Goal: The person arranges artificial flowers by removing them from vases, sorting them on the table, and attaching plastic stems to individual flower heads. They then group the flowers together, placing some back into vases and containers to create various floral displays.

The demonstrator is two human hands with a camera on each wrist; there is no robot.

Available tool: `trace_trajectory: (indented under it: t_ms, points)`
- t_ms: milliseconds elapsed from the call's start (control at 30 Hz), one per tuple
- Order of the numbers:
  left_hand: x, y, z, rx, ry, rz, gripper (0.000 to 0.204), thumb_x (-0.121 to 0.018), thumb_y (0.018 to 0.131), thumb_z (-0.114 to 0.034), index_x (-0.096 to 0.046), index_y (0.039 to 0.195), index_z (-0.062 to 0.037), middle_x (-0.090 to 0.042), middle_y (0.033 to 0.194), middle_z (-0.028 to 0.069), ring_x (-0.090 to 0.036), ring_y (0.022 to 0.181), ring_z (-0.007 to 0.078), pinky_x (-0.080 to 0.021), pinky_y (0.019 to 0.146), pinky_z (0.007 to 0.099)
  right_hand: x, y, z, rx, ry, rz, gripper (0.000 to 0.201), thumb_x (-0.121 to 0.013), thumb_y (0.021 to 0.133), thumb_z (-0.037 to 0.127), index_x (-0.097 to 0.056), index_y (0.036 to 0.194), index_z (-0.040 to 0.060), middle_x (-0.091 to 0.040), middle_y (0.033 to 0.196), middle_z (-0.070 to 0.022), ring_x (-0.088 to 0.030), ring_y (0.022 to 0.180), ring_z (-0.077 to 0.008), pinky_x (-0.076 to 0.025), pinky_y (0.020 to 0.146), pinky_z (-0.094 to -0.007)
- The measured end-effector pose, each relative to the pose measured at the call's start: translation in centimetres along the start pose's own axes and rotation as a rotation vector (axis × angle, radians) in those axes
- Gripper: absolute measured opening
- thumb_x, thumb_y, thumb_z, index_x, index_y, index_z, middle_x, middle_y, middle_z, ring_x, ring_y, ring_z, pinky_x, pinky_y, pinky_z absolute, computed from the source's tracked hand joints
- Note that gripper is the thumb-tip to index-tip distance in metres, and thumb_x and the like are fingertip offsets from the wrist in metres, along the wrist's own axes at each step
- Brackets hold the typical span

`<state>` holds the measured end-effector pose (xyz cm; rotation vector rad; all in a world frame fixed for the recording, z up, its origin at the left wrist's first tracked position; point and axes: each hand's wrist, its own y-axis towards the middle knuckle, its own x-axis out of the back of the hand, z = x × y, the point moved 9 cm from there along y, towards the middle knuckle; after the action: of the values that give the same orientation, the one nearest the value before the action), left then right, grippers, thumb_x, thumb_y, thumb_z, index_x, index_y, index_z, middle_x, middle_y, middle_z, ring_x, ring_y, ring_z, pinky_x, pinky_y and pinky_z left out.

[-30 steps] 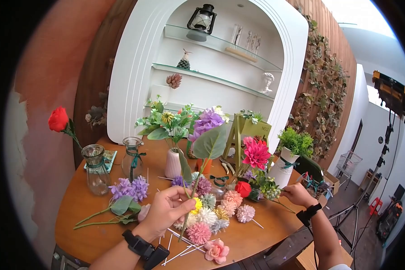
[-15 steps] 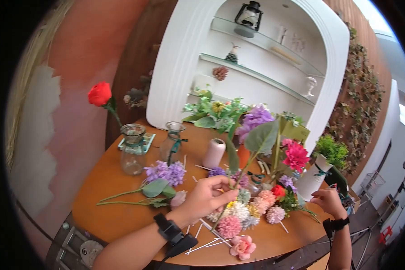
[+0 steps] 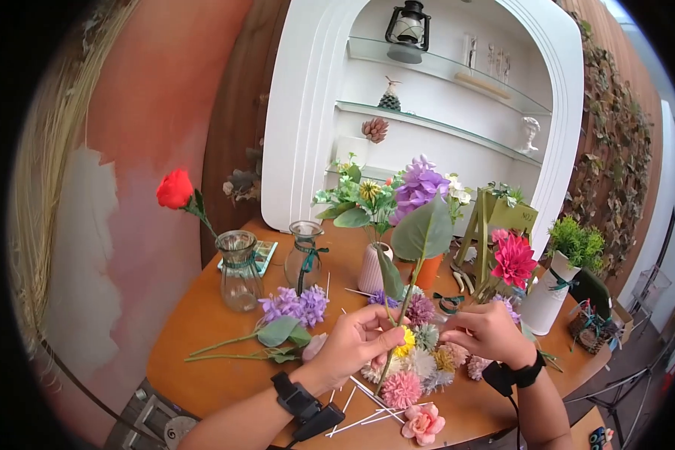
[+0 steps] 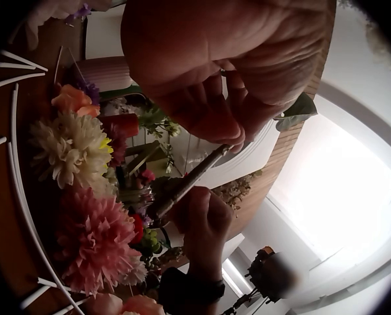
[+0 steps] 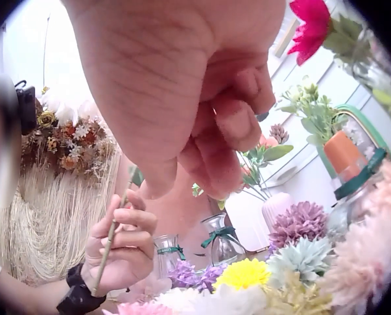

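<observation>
In the head view my left hand (image 3: 356, 346) pinches the green stem (image 3: 403, 309) of a purple flower (image 3: 423, 186), which stands nearly upright with a broad leaf (image 3: 421, 229) below the bloom. The stem's bare lower end (image 4: 185, 185) points away from the fingers in the left wrist view. My right hand (image 3: 495, 334) hovers over the pompom flowers, right of the stem. Its fingers (image 5: 215, 164) are loosely bent with nothing between them. Beneath both hands lie several pompom flowers, among them a pink one (image 3: 401, 389) and a yellow one (image 5: 242, 273).
At left stand a glass vase (image 3: 240, 283) with a red rose (image 3: 174, 189) and another glass vase (image 3: 305, 259). Purple flowers (image 3: 296, 304) lie before them. White sticks (image 3: 352, 411) and a pink rose (image 3: 423, 424) are near the front edge. A white vase (image 3: 545, 307) stands right.
My right hand has let go of the berry sprig at the table's right and moved left toward my left hand. The left hand keeps pinching the purple flower's stem. The head view has swung left.
</observation>
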<state>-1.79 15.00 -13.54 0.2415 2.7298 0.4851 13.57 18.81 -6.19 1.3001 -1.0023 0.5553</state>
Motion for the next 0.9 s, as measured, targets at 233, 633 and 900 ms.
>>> trace_trajectory:
  t_ms: [233,633,900]
  points:
    - [0.8,-0.1,-0.1,-0.03,0.022,-0.11,0.02,-0.064,0.091,-0.01,-0.06,0.109,-0.0009,-0.066,0.095,0.006,-0.062,0.087,0.0109,-0.049,0.077,0.0263,0.2,-1.7,-2.6,-0.037,-0.129,-0.189,0.025,-0.072,0.077,0.011,-0.05,0.065,0.0071,-0.049,0.063,-0.006,-0.052,0.048,-0.0239,-0.038,0.042,-0.035]
    - [1.3,-0.5,-1.2,-0.118,0.019,-0.283,0.029,-0.056,0.095,-0.008,-0.048,0.122,-0.0069,-0.057,0.101,0.0065,-0.064,0.09,0.0207,-0.055,0.075,0.0299,-1.5,-3.4,-2.2,0.085,0.074,-0.204,0.03,-0.069,0.081,0.015,-0.048,0.06,0.0096,-0.046,0.051,-0.0051,-0.051,0.043,-0.0242,-0.037,0.038,-0.0376]
    - [2.0,-0.6,-0.4,-0.079,-0.007,-0.29,0.03,-0.055,0.095,-0.008,-0.046,0.124,-0.0052,-0.054,0.103,0.0056,-0.069,0.086,0.025,-0.059,0.067,0.0282,-0.9,-3.7,-2.2,0.078,0.055,-0.232,0.028,-0.066,0.083,0.021,-0.052,0.061,0.0107,-0.05,0.053,-0.0041,-0.054,0.046,-0.0239,-0.041,0.04,-0.0369]
